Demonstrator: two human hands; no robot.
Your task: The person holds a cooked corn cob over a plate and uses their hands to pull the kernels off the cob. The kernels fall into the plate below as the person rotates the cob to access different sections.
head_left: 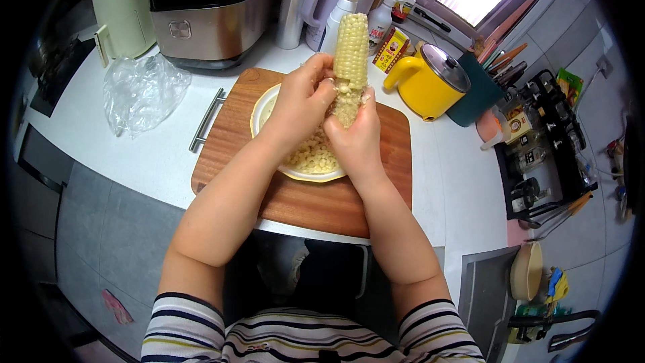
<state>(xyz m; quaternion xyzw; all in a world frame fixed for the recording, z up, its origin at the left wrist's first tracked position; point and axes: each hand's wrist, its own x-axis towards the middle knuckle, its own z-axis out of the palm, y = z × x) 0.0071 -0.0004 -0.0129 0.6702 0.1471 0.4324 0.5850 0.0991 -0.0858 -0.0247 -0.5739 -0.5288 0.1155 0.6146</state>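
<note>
A striped sleeve (188, 326) is seen at six o'clock, while the corn cob (351, 60) is gripped by the left hand (302, 104) and right hand (356, 138) above the bowl (259, 111).

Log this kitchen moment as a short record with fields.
left hand: left hand grips the corn cob, thumb at the kernel edge
right hand: right hand holds the cob's stripped lower end
below: plate holding loose kernels
support: wooden cutting board
nearby: yellow pot, plastic bag
</note>
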